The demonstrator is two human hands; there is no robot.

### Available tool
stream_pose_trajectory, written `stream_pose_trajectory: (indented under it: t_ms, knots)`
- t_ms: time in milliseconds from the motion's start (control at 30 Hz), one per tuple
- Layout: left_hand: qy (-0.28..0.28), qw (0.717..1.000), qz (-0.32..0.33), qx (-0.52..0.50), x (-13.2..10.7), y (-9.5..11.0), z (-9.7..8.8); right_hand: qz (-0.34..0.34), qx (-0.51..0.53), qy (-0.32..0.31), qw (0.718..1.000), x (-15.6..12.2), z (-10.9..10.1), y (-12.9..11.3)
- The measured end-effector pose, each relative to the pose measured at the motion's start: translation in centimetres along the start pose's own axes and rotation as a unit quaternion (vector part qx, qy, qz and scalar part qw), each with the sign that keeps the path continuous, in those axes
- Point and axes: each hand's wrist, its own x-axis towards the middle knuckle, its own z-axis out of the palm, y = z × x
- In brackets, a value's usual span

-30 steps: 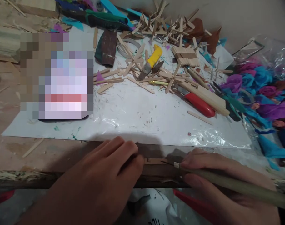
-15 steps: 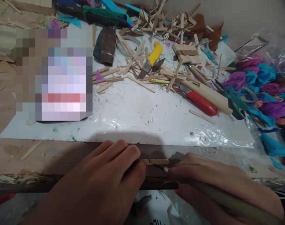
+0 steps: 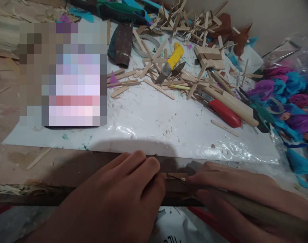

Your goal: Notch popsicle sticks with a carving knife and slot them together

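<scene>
Nearest, at the front edge of the surface (image 3: pixel 55 168), the left hand (image 3: pixel 121 199) lies knuckles up, its grip pressed together. The fingertips bear down on the left end of a small wooden stick (image 3: pixel 179 174) lying flat along that edge; the thumb is hidden. Just beside it, the right hand (image 3: pixel 235 189) has its grip closed around a long-handled carving tool (image 3: pixel 260 211), held low and almost level, with the thin blade touching the stick. The blade points toward the left fingertips, so the cut likely goes best in short, shallow strokes, with those fingers kept off the blade's line. The stick sits so close to the drop that firm downward pressure seems needed to stop it skidding off. Beyond the hands a white plastic sheet (image 3: pixel 156 125) covers the middle, littered with shavings. Farther on lie a red-handled knife (image 3: pixel 225 113) and a yellow-handled cutter (image 3: pixel 174 58) among loose sticks. A heap of sticks (image 3: pixel 191 25) lies at the far edge, and paper flowers (image 3: pixel 283 91) crowd the right edge.
</scene>
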Motion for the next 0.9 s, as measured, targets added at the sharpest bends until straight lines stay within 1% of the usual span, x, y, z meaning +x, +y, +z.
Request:
stream_pose_trajectory:
  t_ms: [167,333,467,567,667,800,900]
  knots:
    - [-0.004,0.999,-0.032,0.006,-0.1,0.6,0.0,-0.036,0.014,-0.011,0.999,0.3,0.1,0.2]
    - [-0.005,1.0,-0.029,0.007,0.2,0.7,0.1,-0.063,0.008,-0.016,0.998,0.7,-0.1,0.0]
    - [0.01,0.999,-0.03,-0.003,0.2,0.5,0.1,-0.078,0.048,-0.044,0.995,1.5,-0.2,-0.2]
    - [0.005,1.0,-0.025,-0.005,0.0,0.6,0.0,-0.074,0.103,-0.069,0.989,1.6,0.0,0.0]
    - [-0.003,1.0,-0.027,-0.001,-0.1,0.7,-0.1,-0.058,0.124,-0.061,0.989,1.4,0.2,0.1]
    - [0.003,1.0,-0.029,0.003,-0.1,0.6,0.0,-0.038,0.121,-0.06,0.99,1.3,0.1,-0.1]
    - [-0.001,1.0,-0.016,0.001,0.0,0.4,0.1,-0.054,0.081,-0.053,0.994,1.3,0.1,-0.3]
